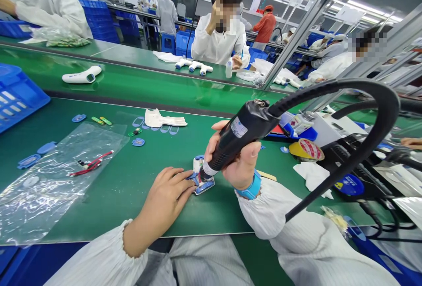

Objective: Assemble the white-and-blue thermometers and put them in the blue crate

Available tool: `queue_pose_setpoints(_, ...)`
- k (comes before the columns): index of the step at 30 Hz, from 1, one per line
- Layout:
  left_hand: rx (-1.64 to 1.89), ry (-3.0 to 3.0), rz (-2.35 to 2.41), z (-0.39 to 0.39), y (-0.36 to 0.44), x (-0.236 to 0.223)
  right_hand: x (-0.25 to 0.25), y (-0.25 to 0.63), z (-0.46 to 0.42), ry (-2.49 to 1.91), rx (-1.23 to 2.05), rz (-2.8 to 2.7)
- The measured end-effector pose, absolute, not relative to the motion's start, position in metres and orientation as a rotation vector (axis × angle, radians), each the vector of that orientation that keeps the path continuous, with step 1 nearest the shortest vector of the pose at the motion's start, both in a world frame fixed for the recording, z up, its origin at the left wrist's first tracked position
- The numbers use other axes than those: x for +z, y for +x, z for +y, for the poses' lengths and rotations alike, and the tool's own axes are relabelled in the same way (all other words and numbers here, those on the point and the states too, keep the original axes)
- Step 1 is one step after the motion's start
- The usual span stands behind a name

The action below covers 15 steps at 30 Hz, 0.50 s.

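Note:
My right hand (242,163) is wrapped round a black electric screwdriver (240,132), which tilts down to the left. Its tip meets a small white-and-blue plastic housing (205,186) on the green bench; the exact contact point is hidden. From the left, the fingers of my left hand (169,191) press together on the housing's edge and hold it against the bench. Beyond it lie a white handle-shaped shell (163,119), a blue plastic part (138,142) and a small green circuit board (135,132).
A thick black cable (372,141) arches from the screwdriver over my right sleeve. A clear plastic bag (59,180) with red wires (94,163) lies left. A blue crate (20,97), a white thermometer-like device (81,76) and a yellow tape roll (305,150) are around. A co-worker (220,35) sits opposite.

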<state>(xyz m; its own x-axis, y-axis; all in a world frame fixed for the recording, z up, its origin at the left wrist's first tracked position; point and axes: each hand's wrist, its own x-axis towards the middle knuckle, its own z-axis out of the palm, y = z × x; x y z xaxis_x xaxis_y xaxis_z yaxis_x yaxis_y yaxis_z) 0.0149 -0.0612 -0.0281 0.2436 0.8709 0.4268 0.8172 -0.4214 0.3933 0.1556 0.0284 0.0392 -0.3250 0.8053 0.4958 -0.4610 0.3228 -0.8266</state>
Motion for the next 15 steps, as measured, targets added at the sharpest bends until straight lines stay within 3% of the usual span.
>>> queue_pose_setpoints(15,0.939,2.392,1.634,-0.0612,0.0149,-0.0279,0.0385,0.1533,0.0313,-0.368,1.346,-1.376)
